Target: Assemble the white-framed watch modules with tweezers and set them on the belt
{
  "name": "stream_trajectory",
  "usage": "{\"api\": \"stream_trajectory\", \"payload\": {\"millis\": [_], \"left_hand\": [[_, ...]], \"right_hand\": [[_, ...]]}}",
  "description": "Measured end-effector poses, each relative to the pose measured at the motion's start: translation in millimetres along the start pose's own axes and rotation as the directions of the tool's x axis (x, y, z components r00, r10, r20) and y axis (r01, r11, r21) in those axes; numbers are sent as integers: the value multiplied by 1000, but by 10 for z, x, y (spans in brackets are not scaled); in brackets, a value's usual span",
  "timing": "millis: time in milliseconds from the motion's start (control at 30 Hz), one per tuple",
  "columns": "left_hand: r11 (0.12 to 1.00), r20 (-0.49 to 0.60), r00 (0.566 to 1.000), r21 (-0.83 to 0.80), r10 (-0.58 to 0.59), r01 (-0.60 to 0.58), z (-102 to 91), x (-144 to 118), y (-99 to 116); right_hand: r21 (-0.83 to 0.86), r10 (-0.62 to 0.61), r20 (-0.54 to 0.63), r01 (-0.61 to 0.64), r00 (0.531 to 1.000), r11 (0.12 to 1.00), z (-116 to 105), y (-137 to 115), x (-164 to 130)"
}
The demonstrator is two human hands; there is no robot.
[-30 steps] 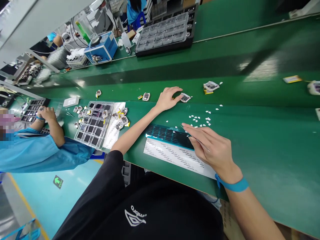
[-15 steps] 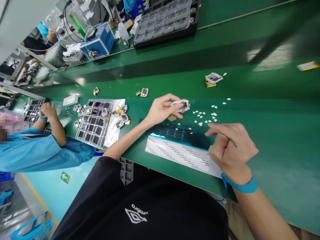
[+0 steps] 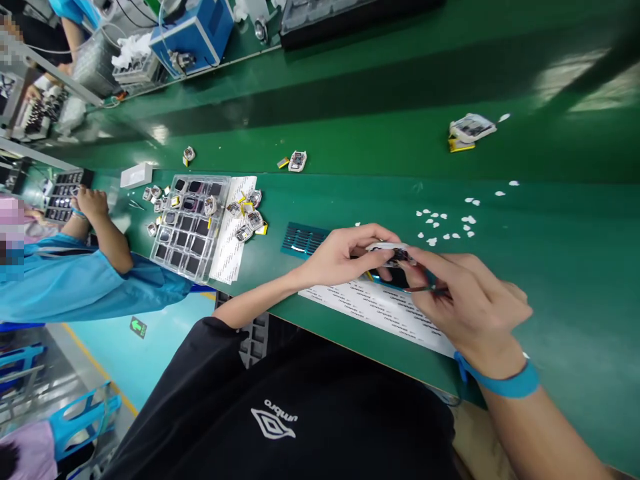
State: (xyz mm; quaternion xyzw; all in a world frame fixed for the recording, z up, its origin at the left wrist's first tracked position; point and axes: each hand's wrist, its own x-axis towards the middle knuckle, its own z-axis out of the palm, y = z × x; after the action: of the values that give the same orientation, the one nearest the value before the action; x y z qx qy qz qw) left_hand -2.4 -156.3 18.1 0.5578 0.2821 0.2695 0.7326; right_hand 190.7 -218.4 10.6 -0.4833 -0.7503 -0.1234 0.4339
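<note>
- Left hand (image 3: pixel 345 257) pinches a small white-framed module (image 3: pixel 389 252) by its edge, thumb under and fingers curled over the top, holding it just above the table (image 3: pixel 575 253).
- Right hand (image 3: pixel 470 300) is closed around thin tweezers (image 3: pixel 425 289), the tips pointing at the module, so both hands meet right at that little part. There's a blue wrist strap (image 3: pixel 500 383) on that arm.
- Right under the hands there's a white printed sheet (image 3: pixel 370 308) with a dark teal strip (image 3: pixel 305 239) of slotted stuff along its far edge, lying near the front edge of the table.
- Just past the hands: a scatter of tiny white bits (image 3: pixel 445 223) on the green surface.
- Off to the left sits a clear compartment tray (image 3: pixel 187 227) with dark squares in it, and a pile of loose modules (image 3: pixel 247 217) just beside it with yellow tabs.
- Further back on the green belt: one lone module (image 3: pixel 297 161), and another one with a yellow piece (image 3: pixel 470 130) well to the right.
- Far left, a co-worker in a blue sleeve (image 3: pixel 75 297) has a hand (image 3: pixel 90 202) on a dark tray (image 3: pixel 63 193).
- At the back there's a blue box device (image 3: pixel 193 33).
</note>
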Motion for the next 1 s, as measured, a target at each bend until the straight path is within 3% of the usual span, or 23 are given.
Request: {"api": "stream_trajectory", "payload": {"millis": [100, 233, 333, 467, 600, 1000], "left_hand": [[998, -24, 999, -49, 42, -43, 15, -3, -60], [999, 19, 999, 7, 37, -37, -2, -8, -100], [985, 11, 998, 158, 64, -65, -25, -11, -99], [901, -62, 995, 431, 81, -47, -2, -32, -66], [841, -67, 995, 540, 71, -24, 46, -59, -10], [801, -108, 987, 598, 122, -33, 65, -93, 39]], "right_hand": [[-46, -16, -7, 16, 1000, 999, -7, 14, -9], [-60, -9, -10, 9, 1000, 998, 0, 31, -30], [-70, 12, 0, -12, 1000, 997, 17, 42, -59], [-63, 29, 14, -28, 999, 998, 41, 53, -92], [-80, 2, 94, 6, 996, 997, 39, 47, -74], [-1, -56, 103, 56, 993, 998, 47, 59, -40]]}}
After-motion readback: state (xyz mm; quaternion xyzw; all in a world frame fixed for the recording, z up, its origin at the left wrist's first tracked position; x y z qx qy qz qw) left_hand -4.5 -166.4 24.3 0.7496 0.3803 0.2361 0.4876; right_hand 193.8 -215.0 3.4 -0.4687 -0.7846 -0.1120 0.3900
